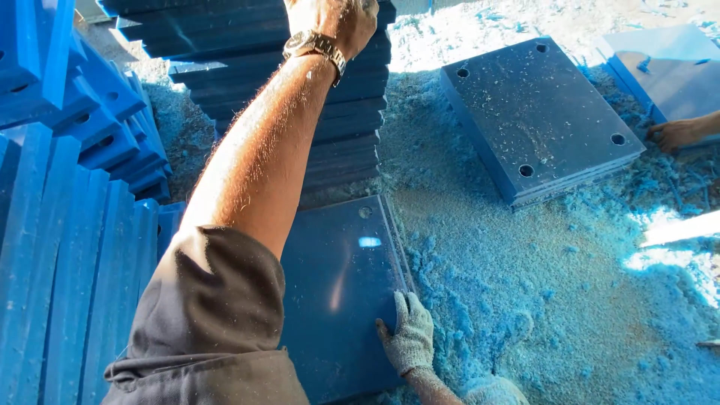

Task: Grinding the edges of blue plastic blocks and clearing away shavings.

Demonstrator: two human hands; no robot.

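Reaching far forward, the left hand (334, 22) rests on stacked blue plates (315, 112), grip unclear; gloved right hand (409, 334) presses spread on a plate (337, 285).

The left arm stretches forward, bare below a rolled dark sleeve, a watch on the wrist; the left hand (334, 22) is partly out of frame. The gloved right hand (409, 337) lies flat, fingers (405, 307) spread forward.

A blue plate (337, 292) is pressed flat by the gloved right hand (409, 334); the stacked blue plates (352, 120) are reached by the bare left hand (334, 22).
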